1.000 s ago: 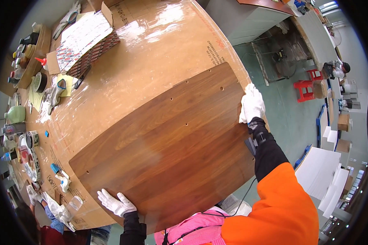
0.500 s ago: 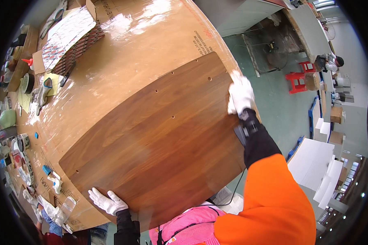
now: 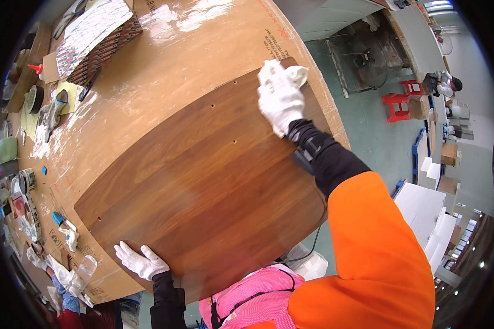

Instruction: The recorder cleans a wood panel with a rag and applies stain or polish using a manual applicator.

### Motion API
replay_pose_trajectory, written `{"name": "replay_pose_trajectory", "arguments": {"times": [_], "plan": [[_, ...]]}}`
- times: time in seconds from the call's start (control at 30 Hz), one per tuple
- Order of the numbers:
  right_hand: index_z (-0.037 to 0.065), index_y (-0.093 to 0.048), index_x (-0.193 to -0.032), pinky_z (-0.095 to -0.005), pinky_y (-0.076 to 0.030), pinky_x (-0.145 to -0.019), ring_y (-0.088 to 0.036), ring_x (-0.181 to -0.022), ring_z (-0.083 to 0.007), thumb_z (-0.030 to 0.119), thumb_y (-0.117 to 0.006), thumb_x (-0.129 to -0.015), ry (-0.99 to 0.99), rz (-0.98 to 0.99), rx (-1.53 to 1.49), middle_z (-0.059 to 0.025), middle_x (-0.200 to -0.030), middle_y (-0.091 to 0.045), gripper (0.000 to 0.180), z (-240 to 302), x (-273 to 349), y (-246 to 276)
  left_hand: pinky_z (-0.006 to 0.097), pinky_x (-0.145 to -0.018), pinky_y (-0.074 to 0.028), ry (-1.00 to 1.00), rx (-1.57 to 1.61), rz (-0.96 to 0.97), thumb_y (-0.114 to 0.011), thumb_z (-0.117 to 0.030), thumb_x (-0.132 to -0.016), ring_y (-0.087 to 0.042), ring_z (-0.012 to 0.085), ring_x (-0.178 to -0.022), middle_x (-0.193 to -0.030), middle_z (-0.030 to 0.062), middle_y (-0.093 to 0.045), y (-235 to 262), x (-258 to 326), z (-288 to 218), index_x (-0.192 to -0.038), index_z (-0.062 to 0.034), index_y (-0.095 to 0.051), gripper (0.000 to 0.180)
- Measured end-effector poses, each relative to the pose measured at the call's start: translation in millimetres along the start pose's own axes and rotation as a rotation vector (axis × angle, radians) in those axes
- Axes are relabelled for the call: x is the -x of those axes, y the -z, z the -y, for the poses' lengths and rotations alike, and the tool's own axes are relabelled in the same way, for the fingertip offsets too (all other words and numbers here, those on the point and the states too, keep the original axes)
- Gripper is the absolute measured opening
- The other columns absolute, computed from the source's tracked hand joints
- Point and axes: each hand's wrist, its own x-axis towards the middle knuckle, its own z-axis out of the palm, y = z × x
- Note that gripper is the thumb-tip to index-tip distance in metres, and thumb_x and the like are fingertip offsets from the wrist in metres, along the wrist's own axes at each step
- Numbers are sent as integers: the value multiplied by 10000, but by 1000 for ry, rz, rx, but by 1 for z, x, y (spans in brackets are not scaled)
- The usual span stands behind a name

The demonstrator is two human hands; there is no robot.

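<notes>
Brown wood-grain panel (image 3: 203, 178) beneath: spread, empty left hand (image 3: 141, 261) should brace, right hand (image 3: 281, 101) gripping white cloth (image 3: 297, 75) press evenly

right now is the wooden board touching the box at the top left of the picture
Apart: the head view shows a wide stretch of bare brown cardboard between the wooden board and the box.

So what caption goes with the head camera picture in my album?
Left hand lying open, right hand farther off, both white-gloved on a brown wooden board.
</notes>
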Motion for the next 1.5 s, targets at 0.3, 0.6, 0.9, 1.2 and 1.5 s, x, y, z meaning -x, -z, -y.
{"name": "replay_pose_trajectory", "arguments": {"times": [0.3, 0.6, 0.9, 1.2, 1.5], "plan": [[-123, -498, -1416, -785, -289, -1119, -437, -1300, -686, 199, -493, -946, 512, 10, -563, -555, -1268, -482, 570, 256, 64, 104, 532, -1256, -208, 5, -6, 4, -460, -453, -1047, -285, 409, -1534, -1661, 211, -327, -3, 2, 1, -1575, -23, -376, 686], [125, -572, -981, -403, -444, -915, -572, -877, -283, 236, -561, -905, 465, 202, -744, -114, -944, -568, 134, 115, 140, 90, 519, -1266, -192, 16, 12, 7, -507, -374, -1025, -277, 390, -1542, -1668, 192, -324, -2, 2, 0, -1587, -49, -368, 664], [87, -701, -1289, -517, -284, -1216, -387, -1449, -379, 407, -808, -733, -124, 548, 423, -148, -1517, -519, 651, -26, 66, 45, 515, -1261, -206, 6, 22, -20, -476, -433, -1051, -293, 389, -1536, -1667, 181, -330, -3, 2, -1, -1592, -65, -366, 664], [24, -632, -1193, -831, -341, -1011, -650, -1098, -382, 247, -577, -897, 322, 282, -448, -178, -1061, -670, 375, 202, 73, 106, 486, -1261, -217, -1, -18, -26, -520, -347, -1041, -305, 379, -1528, -1654, 197, -347, -5, 2, 0, -1584, -58, -379, 631], [164, -704, -1132, -505, -387, -842, -537, -1077, -232, 294, -719, -791, 89, 516, 249, -33, -1041, -579, 366, 30, 60, 99, 488, -1259, -222, -15, -17, -44, -503, -354, -1048, -316, 379, -1523, -1646, 197, -364, -9, 1, 4, -1572, -53, -402, 612]]}}
